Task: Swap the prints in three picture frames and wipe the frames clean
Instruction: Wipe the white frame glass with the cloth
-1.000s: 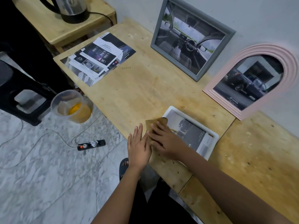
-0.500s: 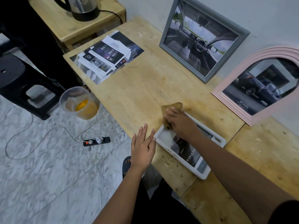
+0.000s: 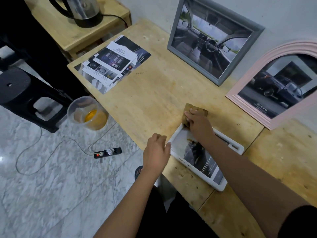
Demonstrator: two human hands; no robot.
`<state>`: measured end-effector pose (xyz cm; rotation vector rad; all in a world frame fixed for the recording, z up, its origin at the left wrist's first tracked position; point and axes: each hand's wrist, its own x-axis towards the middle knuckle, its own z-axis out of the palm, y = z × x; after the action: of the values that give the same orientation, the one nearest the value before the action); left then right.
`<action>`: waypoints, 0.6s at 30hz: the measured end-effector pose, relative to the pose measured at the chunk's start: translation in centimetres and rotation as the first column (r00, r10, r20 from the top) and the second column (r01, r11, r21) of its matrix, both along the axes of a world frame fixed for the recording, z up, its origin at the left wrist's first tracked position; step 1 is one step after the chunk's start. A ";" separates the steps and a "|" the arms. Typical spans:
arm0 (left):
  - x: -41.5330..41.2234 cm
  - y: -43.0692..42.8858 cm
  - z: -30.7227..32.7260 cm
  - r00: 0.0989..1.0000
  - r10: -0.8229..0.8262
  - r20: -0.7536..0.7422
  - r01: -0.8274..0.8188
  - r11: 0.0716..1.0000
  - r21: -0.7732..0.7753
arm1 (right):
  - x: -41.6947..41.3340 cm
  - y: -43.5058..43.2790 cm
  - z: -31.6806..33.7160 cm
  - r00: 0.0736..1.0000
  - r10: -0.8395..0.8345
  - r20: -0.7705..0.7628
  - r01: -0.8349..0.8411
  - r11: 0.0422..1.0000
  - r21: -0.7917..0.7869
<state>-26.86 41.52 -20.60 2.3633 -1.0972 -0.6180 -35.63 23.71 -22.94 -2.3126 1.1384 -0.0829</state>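
Observation:
A white frame (image 3: 223, 186) with a car print lies flat near the table's front edge. My right hand (image 3: 199, 125) presses a brown cloth (image 3: 190, 109) onto the frame's far left corner. My left hand (image 3: 157, 151) has curled fingers, and its thumb touches the frame's left edge. A grey frame (image 3: 173, 42) with a car-interior print leans against the wall at the back. A pink arched frame (image 3: 267, 59) with a pickup print leans to its right.
A stack of loose prints (image 3: 111, 64) lies at the table's far left. On the floor stand a plastic jug with orange liquid (image 3: 89, 114), a black stool (image 3: 22, 93) and a power strip (image 3: 108, 152) with its cable. A kettle (image 3: 82, 11) stands on a side table.
My right hand slid the cloth from the near end of the white frame to its far left corner. My left hand lifted, curled its fingers and came against the frame's left edge.

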 end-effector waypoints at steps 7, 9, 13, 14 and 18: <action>0.0 -4.9 1.4 0.959 -0.219 0.181 0.167 0.949 0.267 | -0.1 -0.8 0.3 0.995 0.077 -0.055 -0.078 0.997 -0.003; -0.2 -5.7 1.5 0.948 -0.250 0.198 0.177 0.929 0.326 | -0.3 -1.0 0.5 0.991 0.088 -0.096 -0.090 0.996 -0.013; -0.7 -5.9 1.7 0.941 -0.255 0.224 0.159 0.914 0.374 | -0.5 -0.7 0.3 0.993 0.024 -0.118 -0.023 1.000 0.010; -0.7 -5.9 1.7 0.943 -0.249 0.222 0.153 0.914 0.375 | -0.6 -0.5 0.4 0.993 0.005 -0.119 -0.005 1.000 0.003; -0.7 -5.9 1.7 0.950 -0.234 0.208 0.147 0.920 0.364 | -2.1 -0.1 1.0 0.985 0.041 -0.170 -0.058 0.993 -0.101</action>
<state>-27.54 35.64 -18.86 2.7110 -1.4474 -0.6381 -37.68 23.63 -21.93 -2.4791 1.1824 0.0730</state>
